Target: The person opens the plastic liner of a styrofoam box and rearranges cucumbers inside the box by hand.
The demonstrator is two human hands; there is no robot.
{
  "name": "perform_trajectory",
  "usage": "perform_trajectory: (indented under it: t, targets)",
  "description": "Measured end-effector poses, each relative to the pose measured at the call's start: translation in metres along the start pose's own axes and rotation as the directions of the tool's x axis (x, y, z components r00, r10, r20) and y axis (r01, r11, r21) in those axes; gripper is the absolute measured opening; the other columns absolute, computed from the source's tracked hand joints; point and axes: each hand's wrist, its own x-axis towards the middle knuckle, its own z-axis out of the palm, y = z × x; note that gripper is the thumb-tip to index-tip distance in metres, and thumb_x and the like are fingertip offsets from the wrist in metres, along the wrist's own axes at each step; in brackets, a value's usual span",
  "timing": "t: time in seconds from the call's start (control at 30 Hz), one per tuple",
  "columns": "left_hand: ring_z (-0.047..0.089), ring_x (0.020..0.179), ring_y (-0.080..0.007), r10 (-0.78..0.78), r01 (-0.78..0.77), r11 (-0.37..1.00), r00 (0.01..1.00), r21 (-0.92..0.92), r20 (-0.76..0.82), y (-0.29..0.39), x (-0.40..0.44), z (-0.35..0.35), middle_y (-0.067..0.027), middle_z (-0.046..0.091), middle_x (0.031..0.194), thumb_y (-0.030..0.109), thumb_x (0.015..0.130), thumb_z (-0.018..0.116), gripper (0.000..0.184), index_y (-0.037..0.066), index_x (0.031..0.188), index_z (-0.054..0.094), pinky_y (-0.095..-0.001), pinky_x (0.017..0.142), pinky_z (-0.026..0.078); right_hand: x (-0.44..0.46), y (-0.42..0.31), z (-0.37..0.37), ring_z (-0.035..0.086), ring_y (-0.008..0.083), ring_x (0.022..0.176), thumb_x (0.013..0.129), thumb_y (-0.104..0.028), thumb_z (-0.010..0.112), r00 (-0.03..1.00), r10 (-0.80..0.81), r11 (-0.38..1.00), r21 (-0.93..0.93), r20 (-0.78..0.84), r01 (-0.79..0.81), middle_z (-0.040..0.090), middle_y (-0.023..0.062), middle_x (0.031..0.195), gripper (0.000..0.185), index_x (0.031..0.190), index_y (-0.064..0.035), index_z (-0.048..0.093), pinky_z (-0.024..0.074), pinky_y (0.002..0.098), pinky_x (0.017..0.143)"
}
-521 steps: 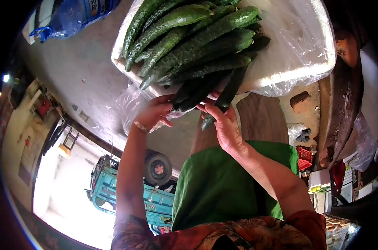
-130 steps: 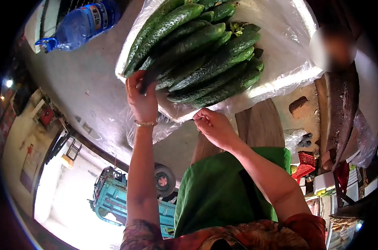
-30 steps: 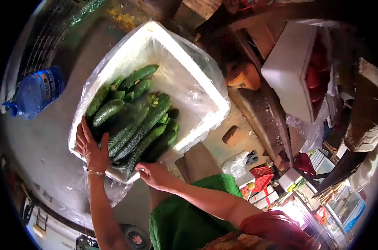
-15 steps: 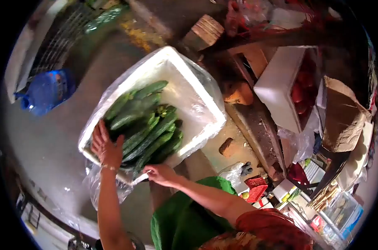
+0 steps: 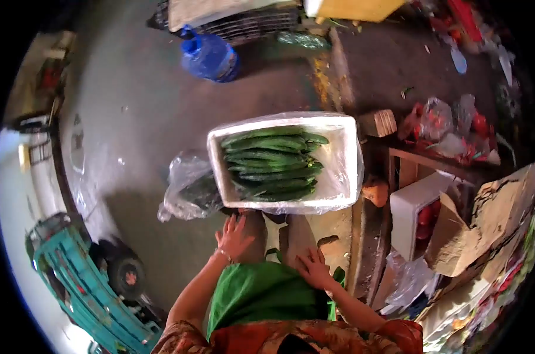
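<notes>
Long green cucumbers point(image 5: 270, 164) lie side by side in the left and middle part of a white foam box point(image 5: 213, 156) lined with clear plastic. Below the box's near edge, my left hand point(image 5: 234, 238) is spread with its fingers apart, over my left leg and holding nothing. My right hand point(image 5: 315, 268) rests with fingers stretched out near my right thigh, at the top edge of the green apron point(image 5: 261, 298). Neither hand touches the box. A clear plastic bag point(image 5: 188, 187) with something dark inside lies against the box's left side.
A blue water bottle point(image 5: 211, 58) stands beyond the box. At right are a white box of red produce point(image 5: 409, 215), torn cardboard point(image 5: 486, 221), a wooden block point(image 5: 378, 123) and red items in plastic bags point(image 5: 450, 127). A teal vehicle point(image 5: 81, 283) is at lower left.
Both hands have left the box and cucumbers and drawn back toward my lap, opening. The view has turned and widened, so the box now appears straighter and farther away.
</notes>
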Motion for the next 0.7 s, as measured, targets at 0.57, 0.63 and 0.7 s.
perform_trajectory:
  t: [0.57, 0.63, 0.7]
  targets:
    - [0.026, 0.132, -0.0376, -0.149, 0.193, 0.946, 0.972, -0.259, 0.182, -0.091, -0.218, 0.074, -0.0084, 0.017, 0.151, 0.055, 0.074, 0.063, 0.075, 0.035, 0.140, 0.033, -0.0588, 0.098, 0.036, -0.069, -0.014, 0.016, 0.040, 0.0377, 0.124, 0.091, -0.032, 0.053, 0.991, -0.059, 0.961, 0.275, 0.118, 0.025, 0.039, 0.0237, 0.136, 0.047, 0.133, -0.0132, 0.046, 0.0358, 0.0389, 0.101]
    - [0.028, 0.132, -0.0368, -0.122, 0.158, 0.935, 0.984, -0.318, 0.132, -0.107, -0.229, 0.063, -0.0096, 0.019, 0.150, 0.055, 0.076, 0.063, 0.071, 0.033, 0.138, 0.037, -0.0554, 0.100, 0.036, -0.065, -0.003, 0.043, 0.048, 0.0320, 0.118, 0.091, -0.032, 0.053, 0.990, -0.133, 0.939, 0.325, 0.052, 0.109, 0.052, 0.0215, 0.124, 0.045, 0.129, -0.0083, 0.050, 0.0379, 0.0357, 0.098]
    - [0.029, 0.132, -0.0379, -0.088, 0.113, 0.915, 0.993, -0.388, 0.082, -0.143, -0.233, 0.078, -0.0105, 0.022, 0.149, 0.054, 0.077, 0.062, 0.070, 0.030, 0.138, 0.038, -0.0530, 0.102, 0.035, -0.069, -0.015, 0.047, 0.052, 0.0272, 0.110, 0.091, -0.030, 0.053, 0.990, -0.084, 0.907, 0.421, 0.115, 0.028, 0.056, 0.0163, 0.117, 0.041, 0.126, -0.0086, 0.053, 0.0406, 0.0343, 0.094]
